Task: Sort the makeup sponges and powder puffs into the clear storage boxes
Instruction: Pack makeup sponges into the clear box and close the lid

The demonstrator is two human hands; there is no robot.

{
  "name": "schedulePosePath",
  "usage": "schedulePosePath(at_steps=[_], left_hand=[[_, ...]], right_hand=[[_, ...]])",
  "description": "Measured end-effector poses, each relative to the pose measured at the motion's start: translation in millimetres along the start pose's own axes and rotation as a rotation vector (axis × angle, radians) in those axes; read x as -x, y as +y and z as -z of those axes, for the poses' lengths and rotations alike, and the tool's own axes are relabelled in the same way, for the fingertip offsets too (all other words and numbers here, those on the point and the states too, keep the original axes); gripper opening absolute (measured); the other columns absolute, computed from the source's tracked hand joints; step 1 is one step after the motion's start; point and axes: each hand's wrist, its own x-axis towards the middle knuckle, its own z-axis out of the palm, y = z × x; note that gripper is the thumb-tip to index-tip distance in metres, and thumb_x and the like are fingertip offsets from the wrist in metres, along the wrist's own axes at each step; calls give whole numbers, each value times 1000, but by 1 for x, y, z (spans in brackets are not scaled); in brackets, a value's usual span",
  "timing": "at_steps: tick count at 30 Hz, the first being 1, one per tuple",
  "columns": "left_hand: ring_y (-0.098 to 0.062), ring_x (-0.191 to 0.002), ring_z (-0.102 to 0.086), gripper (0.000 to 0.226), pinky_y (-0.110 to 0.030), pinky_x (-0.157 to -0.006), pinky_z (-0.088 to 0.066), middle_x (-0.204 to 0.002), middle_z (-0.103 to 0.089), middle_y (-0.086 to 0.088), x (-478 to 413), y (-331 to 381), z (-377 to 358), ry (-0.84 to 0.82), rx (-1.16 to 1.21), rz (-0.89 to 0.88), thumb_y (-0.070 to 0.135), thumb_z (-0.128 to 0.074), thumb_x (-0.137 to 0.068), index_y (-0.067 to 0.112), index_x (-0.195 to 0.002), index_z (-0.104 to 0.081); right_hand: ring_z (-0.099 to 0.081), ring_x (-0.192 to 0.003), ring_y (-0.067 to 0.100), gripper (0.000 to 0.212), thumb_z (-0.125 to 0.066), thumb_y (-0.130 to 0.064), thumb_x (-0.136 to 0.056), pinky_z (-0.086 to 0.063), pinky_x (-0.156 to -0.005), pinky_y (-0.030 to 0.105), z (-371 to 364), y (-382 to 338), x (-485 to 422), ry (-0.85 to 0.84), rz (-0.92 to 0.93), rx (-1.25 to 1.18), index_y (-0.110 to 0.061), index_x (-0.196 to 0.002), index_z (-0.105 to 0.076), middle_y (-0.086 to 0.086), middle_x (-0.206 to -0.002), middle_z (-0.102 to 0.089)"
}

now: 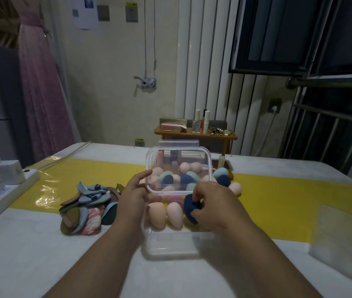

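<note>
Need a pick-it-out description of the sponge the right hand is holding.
On the white table with the yellow strip, an open clear box sits front and centre. Inside it, right of two peach sponges, is the navy sponge pinched by the right hand. Other navy sponges lie behind the upright lid; only this one is held.

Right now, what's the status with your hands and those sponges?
Right hand pinches navy sponge over the clear box. Left hand holds the lid open. Two peach sponges inside. Powder puffs piled left, nothing blocking.
</note>
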Motion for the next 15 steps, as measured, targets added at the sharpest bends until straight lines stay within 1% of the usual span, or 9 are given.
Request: schedulePosePath(at_steps=[3,5,8,10,12,15], left_hand=[[-28,-85,-66,63,-29,-50,-53,-98,-66,-8,3,1,0,-9,-18,6,-14,-32,-77,23,-112,-69],[-27,-84,-66,63,-30,-52,-53,-97,-67,-8,3,1,0,-8,-15,6,-14,-33,-77,24,-111,-70],[-28,-84,-67,62,-32,-56,-53,-98,-68,-8,2,1,0,-2,-5,6,-14,-34,-77,23,-111,-70],[-29,-86,-67,63,-33,-56,-53,-100,-67,-9,1,1,0,-1,0,8,-15,-34,-77,23,-111,-70],[-29,-85,-67,63,-31,-53,-54,-100,-67,-9,2,1,0,-8,6,8,-15,-33,-77,23,-111,-70],[-29,-83,-67,63,-28,-49,-53,-100,-66,-10,2,2,-1,-10,10,7,-15,-32,-77,23,-112,-69]], right_hand=[[-52,-99,19,21,-73,-24,-84,-42,-74,25,-2,-2,0,-2,-3,58,-30,-102,-63,-7,-114,-57],[-50,-99,20,20,-72,-26,-85,-42,-74,26,-2,-1,0,-6,-10,69,-31,-103,-64,-7,-115,-57],[-48,-98,20,18,-71,-25,-86,-39,-73,26,-3,-2,0,-25,-27,61,-34,-96,-59,-7,-115,-55],[-51,-97,19,21,-71,-22,-85,-40,-71,25,-4,-1,-1,-33,-37,47,-35,-90,-55,-6,-115,-55],[-54,-95,18,22,-71,-20,-84,-42,-68,23,-4,-1,-2,-40,-48,29,-35,-88,-55,-6,-114,-54],[-55,-91,16,21,-70,-18,-83,-39,-61,20,-3,-2,-1,-60,-57,18,-33,-88,-56,-5,-113,-53]])
